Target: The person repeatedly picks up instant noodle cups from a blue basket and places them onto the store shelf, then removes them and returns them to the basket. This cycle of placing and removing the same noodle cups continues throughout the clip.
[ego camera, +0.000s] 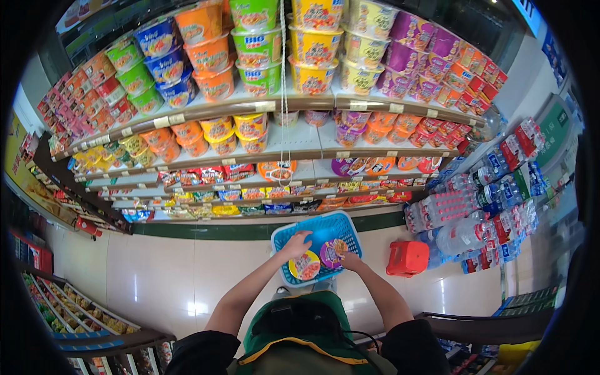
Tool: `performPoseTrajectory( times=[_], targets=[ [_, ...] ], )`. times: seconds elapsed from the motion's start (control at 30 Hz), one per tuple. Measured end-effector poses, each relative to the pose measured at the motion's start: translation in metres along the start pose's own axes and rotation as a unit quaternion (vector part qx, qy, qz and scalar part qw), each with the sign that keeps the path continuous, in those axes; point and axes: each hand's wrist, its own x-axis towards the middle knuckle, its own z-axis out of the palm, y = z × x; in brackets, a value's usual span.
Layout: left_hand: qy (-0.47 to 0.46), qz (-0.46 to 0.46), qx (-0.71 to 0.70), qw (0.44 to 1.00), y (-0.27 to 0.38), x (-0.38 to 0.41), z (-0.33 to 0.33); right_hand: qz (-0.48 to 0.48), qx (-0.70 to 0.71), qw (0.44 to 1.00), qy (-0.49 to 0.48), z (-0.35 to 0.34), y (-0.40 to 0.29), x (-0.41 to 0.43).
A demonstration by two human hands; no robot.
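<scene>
A blue plastic shopping basket (pixel 351 230) is in front of me at the shelf's foot. Inside it, a yellow-lidded instant noodle cup (pixel 305 268) lies at the near left, lid up. Beside that is a purple instant noodle cup (pixel 331 255), its lid also facing up. My left hand (pixel 296 244) hovers over the basket's left part, just above the yellow cup, fingers apart with nothing seen in them. At the basket's right side, my right hand (pixel 350 260) grips the purple cup by its right edge. The cups' undersides are hidden.
Shelves (pixel 309 103) of stacked noodle cups and packets span the far side. To the right stand a red plastic stool (pixel 407 258) and packs of bottled water (pixel 461 234). More shelving (pixel 93 318) is behind at left. A white cord (pixel 283 93) hangs before the shelves.
</scene>
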Motion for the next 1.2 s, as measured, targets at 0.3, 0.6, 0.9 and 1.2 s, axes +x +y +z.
performPoseTrajectory(
  times=[0.3, 0.6, 0.9, 1.2],
  targets=[
    [0.054, 0.065, -0.061, 0.995, 0.084, 0.096, -0.065, -0.032, 0.142, 0.982, 0.122, -0.161, -0.016, 0.07],
    [0.188, 0.114, -0.073, 0.973, 0.174, 0.259, -0.13, -0.149, 0.332, 0.848, 0.386, -0.353, -0.021, 0.209],
    [0.139, -0.014, -0.241, 0.96, 0.214, 0.355, -0.156, -0.176, 0.361, 0.872, 0.28, -0.41, -0.026, 0.272],
    [0.218, 0.126, -0.302, 0.92, 0.214, 0.313, -0.089, -0.271, 0.404, 0.791, 0.371, -0.395, -0.035, 0.2]
  ],
)
